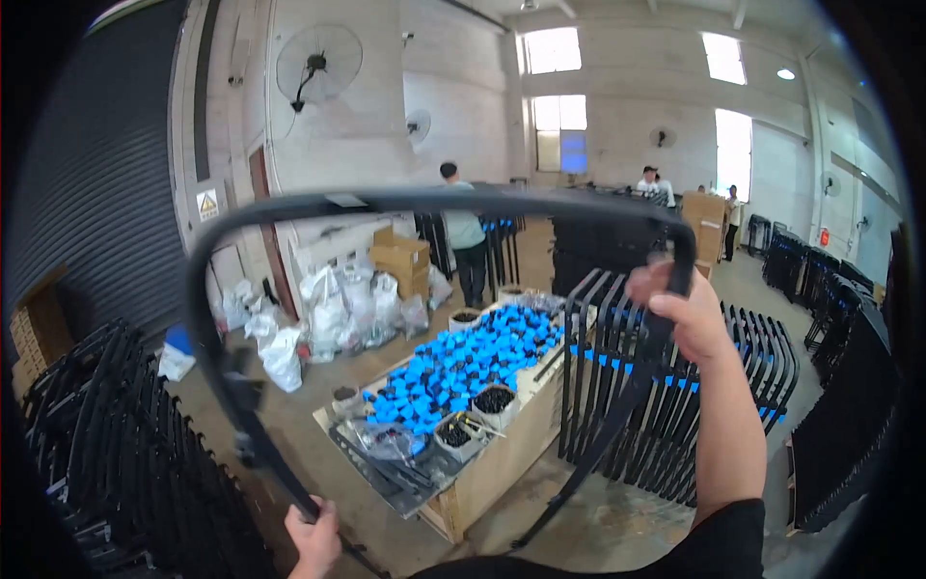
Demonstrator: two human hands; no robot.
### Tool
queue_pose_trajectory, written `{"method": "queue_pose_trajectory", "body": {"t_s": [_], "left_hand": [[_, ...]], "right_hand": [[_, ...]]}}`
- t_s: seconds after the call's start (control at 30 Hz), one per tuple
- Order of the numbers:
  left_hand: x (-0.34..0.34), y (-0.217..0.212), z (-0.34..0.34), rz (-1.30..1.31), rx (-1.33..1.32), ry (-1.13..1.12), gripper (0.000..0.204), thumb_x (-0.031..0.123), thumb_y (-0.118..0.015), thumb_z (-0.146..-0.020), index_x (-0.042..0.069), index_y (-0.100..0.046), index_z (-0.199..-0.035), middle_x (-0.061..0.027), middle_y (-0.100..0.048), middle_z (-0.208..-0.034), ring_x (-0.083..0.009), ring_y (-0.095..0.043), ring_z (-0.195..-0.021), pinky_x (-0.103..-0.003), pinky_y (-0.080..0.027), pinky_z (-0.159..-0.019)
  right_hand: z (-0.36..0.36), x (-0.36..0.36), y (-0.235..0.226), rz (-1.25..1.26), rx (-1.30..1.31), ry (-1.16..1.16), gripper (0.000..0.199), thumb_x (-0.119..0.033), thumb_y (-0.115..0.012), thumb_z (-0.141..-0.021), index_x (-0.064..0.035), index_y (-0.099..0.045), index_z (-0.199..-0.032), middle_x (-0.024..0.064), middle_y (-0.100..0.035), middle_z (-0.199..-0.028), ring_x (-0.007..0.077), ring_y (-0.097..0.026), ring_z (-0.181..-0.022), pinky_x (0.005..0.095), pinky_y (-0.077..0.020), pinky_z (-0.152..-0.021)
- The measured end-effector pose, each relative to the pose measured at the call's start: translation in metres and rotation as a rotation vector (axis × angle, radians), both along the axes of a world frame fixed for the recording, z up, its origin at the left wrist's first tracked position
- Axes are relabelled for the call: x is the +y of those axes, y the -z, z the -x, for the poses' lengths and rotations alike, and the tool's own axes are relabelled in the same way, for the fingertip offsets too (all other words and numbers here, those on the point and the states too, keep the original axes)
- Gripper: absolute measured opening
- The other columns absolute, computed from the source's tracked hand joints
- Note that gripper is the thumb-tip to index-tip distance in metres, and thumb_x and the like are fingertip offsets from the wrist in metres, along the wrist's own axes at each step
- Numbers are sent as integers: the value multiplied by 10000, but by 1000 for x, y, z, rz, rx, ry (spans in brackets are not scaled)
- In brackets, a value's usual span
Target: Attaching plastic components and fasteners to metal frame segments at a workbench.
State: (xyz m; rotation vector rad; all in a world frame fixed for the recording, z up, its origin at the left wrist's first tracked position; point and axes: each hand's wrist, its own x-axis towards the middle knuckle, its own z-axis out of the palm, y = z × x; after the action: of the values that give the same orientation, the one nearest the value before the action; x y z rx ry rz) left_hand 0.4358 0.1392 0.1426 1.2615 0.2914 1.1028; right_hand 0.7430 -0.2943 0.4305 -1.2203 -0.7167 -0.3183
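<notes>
A large black U-shaped tubular frame (434, 201) is raised upright in front of me, its crossbar at the top and its legs running down toward me. My left hand (316, 540) is closed round the lower part of the left leg. Higher up, my right hand (687, 314) grips the right leg just below the bent corner, with some fingers hidden behind the tube. Through the frame a wooden workbench (492, 478) shows, heaped with small blue and black parts (463, 357). Small tubs of dark parts (494, 401) stand along its edges.
Similar black frames (617, 425) stand in a row right of the bench; more dark frames (116, 463) are stacked at left. White sacks (338, 304) and cardboard boxes (400, 259) lie behind. One person (466, 236) stands beyond the bench, others farther back.
</notes>
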Motion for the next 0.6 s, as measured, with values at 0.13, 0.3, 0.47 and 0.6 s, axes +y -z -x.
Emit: {"method": "queue_pose_trajectory", "body": {"t_s": [0.13, 0.3, 0.47, 0.6], "left_hand": [[-8, 78, -40, -180, 305, -87, 173, 23, -704, -883, 73, -548, -827, 32, -540, -745, -61, -502, -681, -259, -412, -605], [1, 181, -69, -141, 455, -317, 223, 85, -666, -964, 70, -507, -808, 33, -512, -730, -105, -481, -695, -306, -416, -629], [-1, 216, -79, -72, 657, -174, 157, 154, -634, -982, 59, -538, -901, -29, -564, -825, -127, -533, -743, -306, -447, -672], [4, 220, -92, -216, 764, -162, 124, 108, -628, -979, 1, -624, -1042, -80, -666, -965, -193, -621, -928, -353, -506, -869]], "right_hand": [[-87, -18, 122, -109, 455, 41, 187, -164, -605, -957, -127, -507, -802, -21, -400, -564, 127, -423, -484, 380, -484, -559], [-145, 17, 214, -134, 455, -114, 176, -143, -554, -979, -76, -528, -818, -9, -419, -609, 110, -414, -541, 310, -410, -551], [-176, 53, 235, -40, 394, -176, 75, -62, -556, -934, -32, -581, -870, -5, -509, -702, 84, -464, -601, 245, -395, -565], [-201, 87, 246, -20, 403, -106, 94, -102, -601, -953, -47, -577, -880, -1, -539, -790, 108, -513, -703, 264, -437, -693]]}}
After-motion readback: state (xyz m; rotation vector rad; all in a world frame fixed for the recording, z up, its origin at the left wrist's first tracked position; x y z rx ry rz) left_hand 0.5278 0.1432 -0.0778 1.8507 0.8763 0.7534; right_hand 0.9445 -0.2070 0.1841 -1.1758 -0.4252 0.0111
